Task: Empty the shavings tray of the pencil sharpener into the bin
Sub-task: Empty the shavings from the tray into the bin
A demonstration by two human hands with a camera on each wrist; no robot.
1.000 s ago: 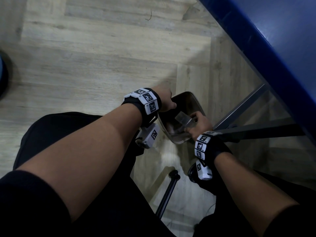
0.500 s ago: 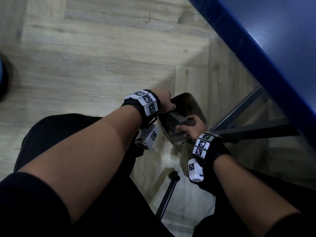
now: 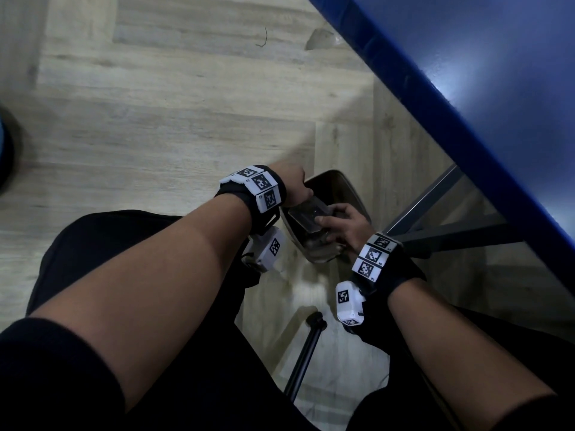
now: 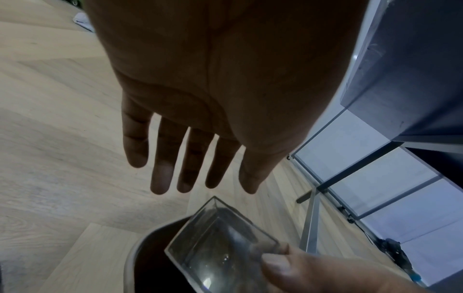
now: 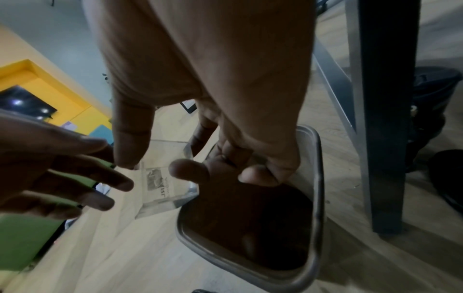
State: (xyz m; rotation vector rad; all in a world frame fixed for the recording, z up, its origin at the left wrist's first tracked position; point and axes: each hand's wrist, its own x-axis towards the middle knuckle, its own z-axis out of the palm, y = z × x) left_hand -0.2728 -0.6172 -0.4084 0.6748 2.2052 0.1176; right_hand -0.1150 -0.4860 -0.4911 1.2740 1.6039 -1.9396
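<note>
Tray: clear shavings tray (image 3: pixel 308 216) tilted over the bin (image 3: pixel 351 194), at 12 o'clock from the knees.
Right hand (image 3: pixel 343 227): pinching the tray.
Left hand (image 4: pixel 198 123): fingers straight, holding nothing.
Risk: tray overhangs the rim, so shavings may land on the floor (image 3: pixel 155 104).

Place: you sit in what looks like an office or classroom.
Floor: pale wood-look planks (image 3: pixel 174 119) run beneath the blue table (image 3: pixel 485 88).
Table frame: grey metal legs (image 3: pixel 426 200) stand under that table.
Wall: yellow and pale paint (image 5: pixel 50 83), well away from the table.
Screen: a dark monitor (image 5: pixel 25 103) hangs on that wall.
</note>
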